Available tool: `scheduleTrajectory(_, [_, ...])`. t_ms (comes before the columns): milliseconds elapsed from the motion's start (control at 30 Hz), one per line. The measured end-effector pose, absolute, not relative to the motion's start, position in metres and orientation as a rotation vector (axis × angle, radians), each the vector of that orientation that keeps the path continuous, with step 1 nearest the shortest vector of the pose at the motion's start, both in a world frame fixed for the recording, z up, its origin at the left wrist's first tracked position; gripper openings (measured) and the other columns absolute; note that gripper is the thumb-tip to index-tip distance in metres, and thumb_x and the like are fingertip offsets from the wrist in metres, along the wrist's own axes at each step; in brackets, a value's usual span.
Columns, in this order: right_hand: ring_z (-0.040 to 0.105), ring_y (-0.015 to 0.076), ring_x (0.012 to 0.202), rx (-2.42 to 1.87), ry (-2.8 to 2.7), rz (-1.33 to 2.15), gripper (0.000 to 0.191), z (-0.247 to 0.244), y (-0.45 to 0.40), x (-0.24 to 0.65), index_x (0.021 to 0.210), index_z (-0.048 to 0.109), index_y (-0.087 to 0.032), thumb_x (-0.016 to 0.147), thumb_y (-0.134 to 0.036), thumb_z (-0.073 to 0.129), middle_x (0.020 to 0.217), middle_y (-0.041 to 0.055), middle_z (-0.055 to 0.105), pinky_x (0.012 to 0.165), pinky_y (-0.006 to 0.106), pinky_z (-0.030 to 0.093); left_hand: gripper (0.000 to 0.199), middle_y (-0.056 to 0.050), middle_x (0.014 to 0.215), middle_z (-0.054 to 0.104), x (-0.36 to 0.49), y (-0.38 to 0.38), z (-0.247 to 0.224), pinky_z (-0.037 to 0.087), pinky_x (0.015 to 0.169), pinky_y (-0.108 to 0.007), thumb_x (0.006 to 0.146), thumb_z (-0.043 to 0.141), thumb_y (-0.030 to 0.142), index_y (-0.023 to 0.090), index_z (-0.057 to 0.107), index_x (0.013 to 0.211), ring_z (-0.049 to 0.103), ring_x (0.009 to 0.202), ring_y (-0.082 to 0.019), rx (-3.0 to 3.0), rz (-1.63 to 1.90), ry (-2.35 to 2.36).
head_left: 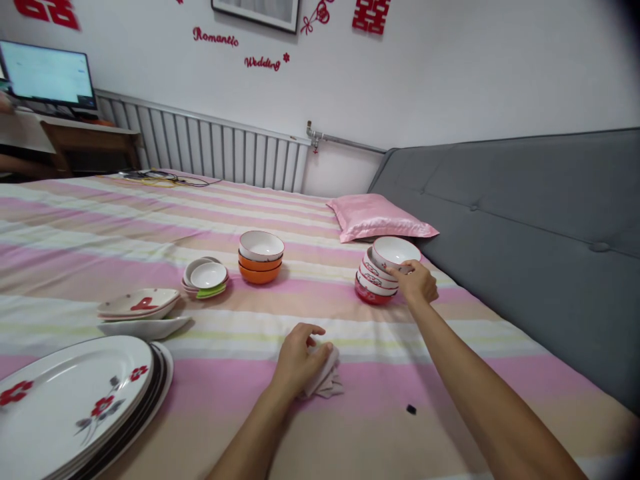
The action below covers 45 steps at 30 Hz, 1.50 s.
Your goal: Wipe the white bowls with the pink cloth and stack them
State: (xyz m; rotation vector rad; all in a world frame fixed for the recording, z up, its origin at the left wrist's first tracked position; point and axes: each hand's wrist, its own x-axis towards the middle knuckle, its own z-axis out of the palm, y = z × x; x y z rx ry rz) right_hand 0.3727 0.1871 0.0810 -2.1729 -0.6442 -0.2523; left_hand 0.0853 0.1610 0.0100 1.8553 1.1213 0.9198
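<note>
My right hand (416, 280) pinches the rim of the top white bowl (395, 252), which is tilted on a stack of several bowls (375, 283) with red patterns and a red bowl at the bottom. Lower down in the middle, my left hand (303, 357) is curled around a crumpled pale pink cloth (325, 377) on the striped bedspread. Left of the bowl stack stands a shorter stack of orange bowls (260, 267) with white insides.
Small dishes (207, 275), leaf-shaped dishes (143, 303) and a pile of large oval plates (75, 393) lie at the left. Behind the bowls is a pink pillow (380, 217) by the grey headboard (525, 213). A small black object (411, 409) lies in front.
</note>
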Motion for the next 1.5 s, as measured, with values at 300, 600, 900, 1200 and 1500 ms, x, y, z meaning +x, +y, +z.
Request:
scheduleTrajectory(300, [0.063,0.0252,0.080,-2.179,-0.794,-0.231,0.044,0.077,0.196,0.381,0.087,0.071,-0.027,0.056,-0.058,0.078,0.087,0.0080,0.070,0.069,0.036,0.046,0.028,-0.006,0.084,0.065,0.085,0.161,0.008,0.048,0.072,-0.033,0.072,0.063,0.029,0.016,0.070,0.096,0.061,0.075,-0.020,1.873,0.912,1.139])
scheduleTrajectory(600, [0.062,0.0285,0.094,-2.204,-0.872,-0.138,0.048,0.074,0.194,0.382,0.107,0.065,-0.024,0.069,-0.053,0.069,0.098,0.0100,0.068,0.080,0.041,0.047,0.027,-0.006,0.084,0.065,0.085,0.160,0.010,0.048,0.073,-0.033,0.072,0.063,0.029,0.015,0.070,0.095,0.061,0.074,-0.020,1.862,0.905,1.138])
scheduleTrajectory(900, [0.041,0.0335,0.131,-1.894,-0.981,-0.518,0.071,0.088,0.188,0.350,0.134,0.045,-0.019,0.068,-0.030,0.070,0.143,0.0180,0.046,0.104,0.051,0.036,0.025,-0.006,0.086,0.065,0.086,0.161,0.006,0.049,0.074,-0.033,0.071,0.065,0.027,0.016,0.070,0.094,0.060,0.075,-0.019,1.855,0.934,1.121])
scheduleTrajectory(1200, [0.055,0.0277,0.114,-1.575,-1.565,-0.297,0.044,0.107,0.227,0.250,0.123,0.053,-0.015,0.080,-0.024,0.059,0.122,0.0126,0.063,0.099,0.041,0.043,0.027,-0.008,0.090,0.065,0.082,0.161,0.009,0.047,0.075,-0.034,0.073,0.063,0.027,0.015,0.069,0.097,0.060,0.077,-0.019,1.842,0.917,1.148])
scheduleTrajectory(1500, [0.048,0.0257,0.126,-1.718,-1.941,0.009,0.049,0.100,0.288,0.150,0.134,0.047,-0.015,0.089,-0.034,0.053,0.136,0.0120,0.057,0.099,0.037,0.039,0.022,-0.007,0.090,0.064,0.078,0.157,0.017,0.044,0.072,-0.031,0.073,0.062,0.020,0.016,0.066,0.094,0.059,0.079,-0.019,1.803,0.905,1.141])
